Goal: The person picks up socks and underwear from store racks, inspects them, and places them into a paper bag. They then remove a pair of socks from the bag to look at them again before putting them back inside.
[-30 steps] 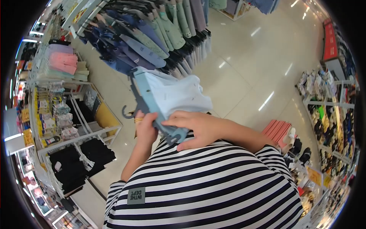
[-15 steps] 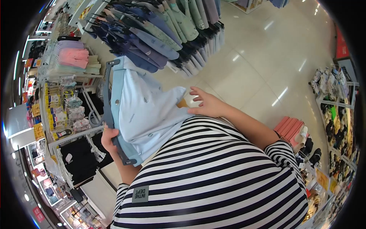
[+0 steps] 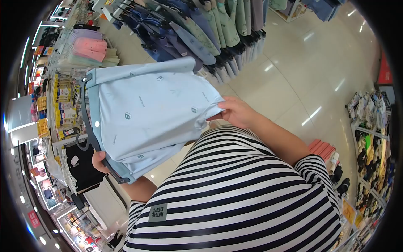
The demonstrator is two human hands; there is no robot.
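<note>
A pair of light blue printed shorts (image 3: pixel 147 113) with a teal waistband hangs sideways from a dark grey clip hanger (image 3: pixel 91 138) in front of my body. My left hand (image 3: pixel 100 162) is closed around the lower end of the hanger, thumb on top; its other fingers are mostly hidden behind. At the far end of the cloth, my right hand (image 3: pixel 237 112) pinches the hem, and the fabric stretches between both hands. A white round button shows near the waistband.
Ahead stands a rack of hanging clothes (image 3: pixel 197 31) in blues and greens. Packaged goods (image 3: pixel 65 107) and folded pink clothes (image 3: pixel 90 48) fill the shelving on the left. A display rack (image 3: pixel 371 143) stands at the right, beyond the tiled floor (image 3: pixel 289 84).
My right hand has gone from open fingers beside the cloth to pinching the hem. The shorts are spread flatter, and my left hand has moved left with the hanger.
</note>
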